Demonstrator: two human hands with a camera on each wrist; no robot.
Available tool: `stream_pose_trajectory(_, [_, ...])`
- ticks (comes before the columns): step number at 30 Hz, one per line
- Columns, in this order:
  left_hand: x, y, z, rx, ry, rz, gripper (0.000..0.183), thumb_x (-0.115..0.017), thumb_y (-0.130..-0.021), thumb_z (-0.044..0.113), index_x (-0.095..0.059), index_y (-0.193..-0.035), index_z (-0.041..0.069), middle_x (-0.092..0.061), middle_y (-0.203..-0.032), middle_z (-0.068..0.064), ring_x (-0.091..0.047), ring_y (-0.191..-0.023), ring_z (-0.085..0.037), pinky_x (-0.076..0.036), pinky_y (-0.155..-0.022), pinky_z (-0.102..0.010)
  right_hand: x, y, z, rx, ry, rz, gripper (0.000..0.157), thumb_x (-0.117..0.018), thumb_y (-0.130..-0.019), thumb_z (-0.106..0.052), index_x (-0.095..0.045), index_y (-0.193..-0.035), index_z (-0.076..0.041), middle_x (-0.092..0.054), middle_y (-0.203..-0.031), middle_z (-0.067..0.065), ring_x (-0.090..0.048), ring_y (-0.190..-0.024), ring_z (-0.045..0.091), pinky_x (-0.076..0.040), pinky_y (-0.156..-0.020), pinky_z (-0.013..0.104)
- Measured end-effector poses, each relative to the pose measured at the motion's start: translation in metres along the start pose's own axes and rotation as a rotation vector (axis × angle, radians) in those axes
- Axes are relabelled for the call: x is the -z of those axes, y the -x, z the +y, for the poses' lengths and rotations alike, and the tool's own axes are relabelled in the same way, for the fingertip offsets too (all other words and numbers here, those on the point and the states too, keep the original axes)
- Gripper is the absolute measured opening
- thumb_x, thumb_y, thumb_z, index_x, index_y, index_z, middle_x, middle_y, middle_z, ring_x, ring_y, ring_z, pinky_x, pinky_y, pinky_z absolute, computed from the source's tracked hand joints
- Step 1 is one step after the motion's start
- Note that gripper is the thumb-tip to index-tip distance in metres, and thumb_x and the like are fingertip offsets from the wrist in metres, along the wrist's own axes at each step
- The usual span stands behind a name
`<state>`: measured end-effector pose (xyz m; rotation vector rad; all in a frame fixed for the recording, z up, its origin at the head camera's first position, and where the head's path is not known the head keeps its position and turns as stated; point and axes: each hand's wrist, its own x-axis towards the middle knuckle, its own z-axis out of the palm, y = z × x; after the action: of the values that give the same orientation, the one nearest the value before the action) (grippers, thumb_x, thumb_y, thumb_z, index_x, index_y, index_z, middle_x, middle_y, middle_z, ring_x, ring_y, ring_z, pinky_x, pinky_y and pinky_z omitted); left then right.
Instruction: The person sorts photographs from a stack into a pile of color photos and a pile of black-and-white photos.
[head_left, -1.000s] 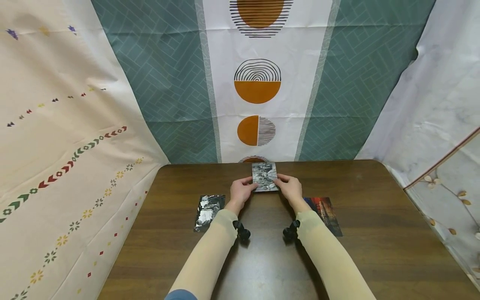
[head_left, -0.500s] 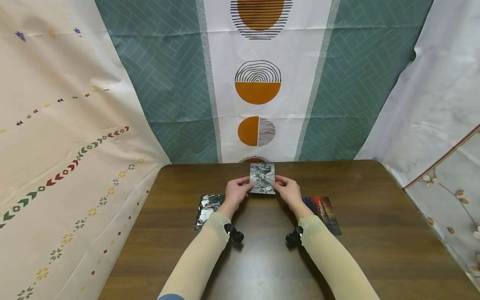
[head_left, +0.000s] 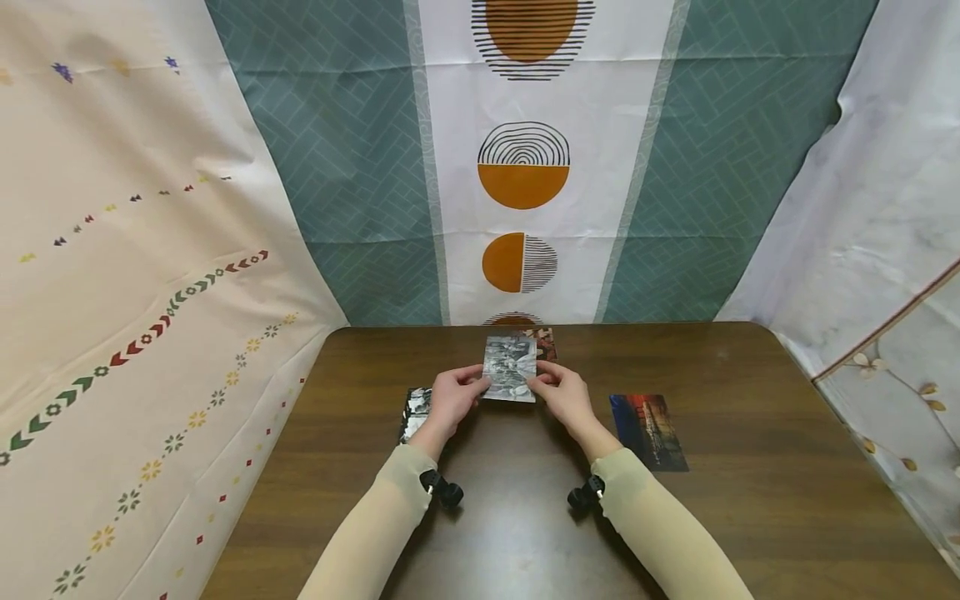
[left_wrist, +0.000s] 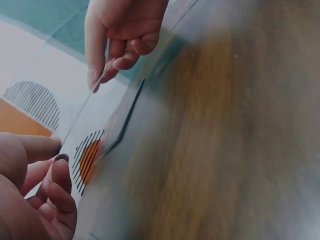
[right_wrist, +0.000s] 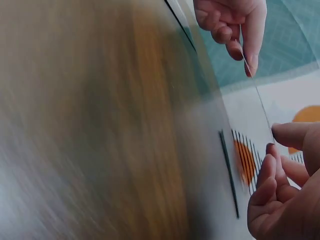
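In the head view, both hands pinch a black-and-white photo card (head_left: 510, 368) by its two side edges. My left hand (head_left: 450, 402) grips its left edge and my right hand (head_left: 566, 404) its right edge, thumbs on the near face. The wrist views show this card edge-on, as a thin line raised off the table between the fingertips. A reddish picture card (head_left: 546, 343) lies at the table's back edge, partly hidden behind the held one. Another black-and-white card (head_left: 415, 410) lies left, partly covered by the left hand. On the right lies a dark blue and red picture card (head_left: 651, 433).
The brown wooden table (head_left: 750, 500) has rounded back corners. A patterned cloth (head_left: 352, 167) hangs right behind its back edge. Light cloths hang along the left and right sides. A small black camera sits on each wrist.
Both hands have moved the black-and-white card left and toward me, away from the back edge. Part of the reddish card behind it has come into view. The head view has shifted slightly.
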<state>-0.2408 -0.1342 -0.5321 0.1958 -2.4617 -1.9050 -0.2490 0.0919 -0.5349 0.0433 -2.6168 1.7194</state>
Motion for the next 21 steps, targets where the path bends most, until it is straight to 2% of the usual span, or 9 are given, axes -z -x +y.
stream_pose_trajectory(3, [0.008,0.005,-0.003,-0.019,-0.007,0.003,0.035,-0.083,-0.095,0.018,-0.079,-0.128,0.008,-0.070,-0.090,-0.003,-0.059,-0.061,-0.014,-0.052,-0.060,-0.029,-0.007,0.006,-0.003,0.009,-0.007,-0.002,0.050,-0.079,-0.097,-0.020,-0.067,-0.144,-0.007,-0.077,-0.105,0.008,-0.068,-0.099,0.025,-0.048,-0.083,0.035])
stream_pose_trajectory(9, [0.029,0.013,-0.011,-0.056,-0.047,0.012,0.031,-0.084,-0.093,0.017,-0.081,-0.123,0.006,-0.072,-0.090,-0.004,-0.060,-0.060,-0.014,-0.051,-0.058,-0.027,-0.022,0.015,-0.009,0.044,0.004,-0.024,0.050,-0.080,-0.096,-0.018,-0.068,-0.144,-0.006,-0.078,-0.099,0.004,-0.068,-0.088,0.019,-0.049,-0.075,0.033])
stream_pose_trajectory(15, [0.048,0.020,-0.019,-0.042,-0.045,0.017,0.032,-0.085,-0.092,0.016,-0.081,-0.121,0.005,-0.069,-0.089,-0.003,-0.060,-0.061,-0.014,-0.053,-0.060,-0.027,-0.038,0.018,-0.011,0.076,0.020,-0.052,0.051,-0.081,-0.095,-0.017,-0.068,-0.142,-0.005,-0.077,-0.093,0.000,-0.066,-0.079,0.010,-0.050,-0.073,0.031])
stream_pose_trajectory(21, [0.065,0.027,-0.026,-0.032,-0.046,0.016,0.032,-0.085,-0.092,0.015,-0.081,-0.122,0.004,-0.068,-0.089,-0.005,-0.062,-0.062,-0.015,-0.052,-0.058,-0.027,-0.054,0.022,-0.014,0.117,0.035,-0.071,0.051,-0.082,-0.093,-0.017,-0.069,-0.139,-0.001,-0.076,-0.090,-0.002,-0.068,-0.079,0.010,-0.053,-0.075,0.033])
